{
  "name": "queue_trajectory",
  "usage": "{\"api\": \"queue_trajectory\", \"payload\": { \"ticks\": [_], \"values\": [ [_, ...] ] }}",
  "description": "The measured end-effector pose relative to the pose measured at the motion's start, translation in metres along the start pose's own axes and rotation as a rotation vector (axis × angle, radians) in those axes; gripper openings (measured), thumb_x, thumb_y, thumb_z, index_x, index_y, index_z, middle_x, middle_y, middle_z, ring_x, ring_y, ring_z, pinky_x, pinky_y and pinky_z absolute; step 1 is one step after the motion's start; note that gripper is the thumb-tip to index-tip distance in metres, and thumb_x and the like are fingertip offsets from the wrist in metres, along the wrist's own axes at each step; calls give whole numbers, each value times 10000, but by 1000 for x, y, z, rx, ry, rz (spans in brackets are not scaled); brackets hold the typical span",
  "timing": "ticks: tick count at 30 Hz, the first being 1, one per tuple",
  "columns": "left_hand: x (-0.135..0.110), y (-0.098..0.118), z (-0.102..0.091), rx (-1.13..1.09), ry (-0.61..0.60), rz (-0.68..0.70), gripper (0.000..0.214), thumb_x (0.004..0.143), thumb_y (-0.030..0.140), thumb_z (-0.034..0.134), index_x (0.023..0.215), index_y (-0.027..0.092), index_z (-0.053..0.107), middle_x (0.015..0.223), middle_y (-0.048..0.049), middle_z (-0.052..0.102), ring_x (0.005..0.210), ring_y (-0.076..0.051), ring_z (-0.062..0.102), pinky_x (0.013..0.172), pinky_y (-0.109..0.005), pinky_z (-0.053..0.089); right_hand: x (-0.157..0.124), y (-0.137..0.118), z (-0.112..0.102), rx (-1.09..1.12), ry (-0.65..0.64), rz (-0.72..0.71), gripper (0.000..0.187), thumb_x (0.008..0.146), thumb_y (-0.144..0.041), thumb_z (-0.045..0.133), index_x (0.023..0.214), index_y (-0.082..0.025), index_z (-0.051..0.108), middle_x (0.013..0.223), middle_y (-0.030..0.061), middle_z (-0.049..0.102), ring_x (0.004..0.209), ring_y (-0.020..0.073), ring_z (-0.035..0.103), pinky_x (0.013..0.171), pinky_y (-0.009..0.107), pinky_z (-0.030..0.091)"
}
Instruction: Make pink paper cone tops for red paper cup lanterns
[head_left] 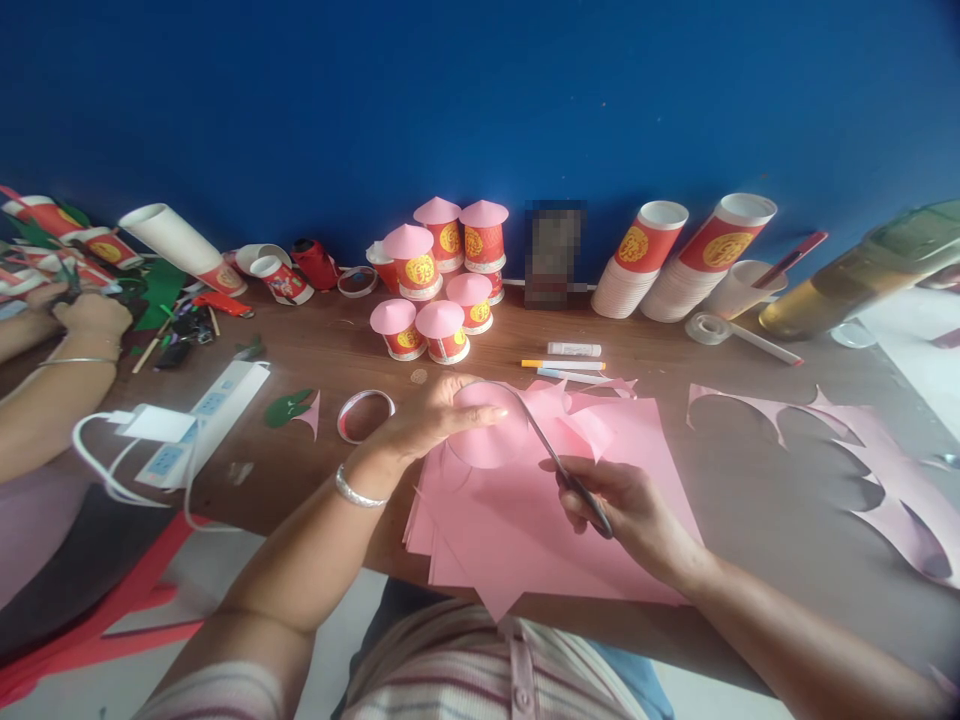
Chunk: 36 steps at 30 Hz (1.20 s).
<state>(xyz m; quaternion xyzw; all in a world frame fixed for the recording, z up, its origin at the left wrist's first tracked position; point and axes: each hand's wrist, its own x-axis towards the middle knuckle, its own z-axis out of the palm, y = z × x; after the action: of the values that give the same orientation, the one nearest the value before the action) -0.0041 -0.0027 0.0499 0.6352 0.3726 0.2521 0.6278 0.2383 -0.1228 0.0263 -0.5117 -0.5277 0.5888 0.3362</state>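
My left hand (439,420) pinches a round pink paper disc (491,443) at its left side, thumb on top. In my right hand (630,505) is a pair of scissors (545,445), its handles inside my grip and its blade reaching the disc's right edge. Whether the blades are apart I cannot make out. Below both hands lies a stack of pink paper sheets (577,550). Curled pink offcuts (589,430) rest on the stack just beyond the scissors.
Several red cups with pink cone tops (409,260) stand by the wall. Stacked paper cups (667,260), a tape roll (709,328) and markers (562,366) are nearby. Cut pink scraps (892,470) lie right. A power strip (217,400) and a co-worker's hands (94,315) are left.
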Motion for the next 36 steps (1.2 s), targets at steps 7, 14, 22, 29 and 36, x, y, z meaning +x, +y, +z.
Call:
{"api": "queue_trajectory", "payload": {
  "ticks": [7, 14, 22, 29, 36],
  "values": [
    [0, -3, -2, -22, -37, -5, 274, 811, 386, 788, 852, 120, 736, 772, -24, 667, 729, -131, 574, 669, -241, 445, 0, 2, -1, 32, -11, -13, 564, 840, -645, 711, 1137, -169, 770, 609, -6, 581, 565, 139, 532, 595, 311, 475],
    [-1, 3, -2, -64, -27, -35, 329, 824, 395, 787, 1013, 127, 758, 875, -51, 709, 828, -167, 625, 746, -265, 487, 0, 3, 0, 61, -6, 9, 512, 851, -594, 724, 1137, -172, 775, 603, -8, 575, 565, 137, 522, 619, 319, 493],
    [-1, 0, -2, -78, 12, -31, 332, 799, 397, 817, 1001, 138, 763, 877, -43, 714, 833, -164, 632, 759, -262, 502, 0, 6, 0, 91, -3, 0, 413, 860, -491, 733, 1127, -177, 772, 616, -15, 574, 562, 126, 514, 623, 313, 504],
    [-1, 3, -1, -55, 17, -24, 301, 819, 399, 794, 991, 154, 767, 922, -52, 737, 884, -191, 665, 809, -293, 530, 0, 6, 1, 111, -3, 17, 390, 849, -457, 739, 1111, -171, 760, 637, -16, 569, 562, 124, 508, 614, 313, 496],
    [1, -3, -9, 248, 94, -21, 366, 850, 529, 728, 993, 192, 742, 934, -37, 752, 897, -213, 695, 781, -294, 541, 10, 19, -3, -80, -20, 68, 418, 865, -437, 621, 1148, -143, 712, 624, -9, 585, 555, 136, 495, 604, 309, 454]
  ]
}}
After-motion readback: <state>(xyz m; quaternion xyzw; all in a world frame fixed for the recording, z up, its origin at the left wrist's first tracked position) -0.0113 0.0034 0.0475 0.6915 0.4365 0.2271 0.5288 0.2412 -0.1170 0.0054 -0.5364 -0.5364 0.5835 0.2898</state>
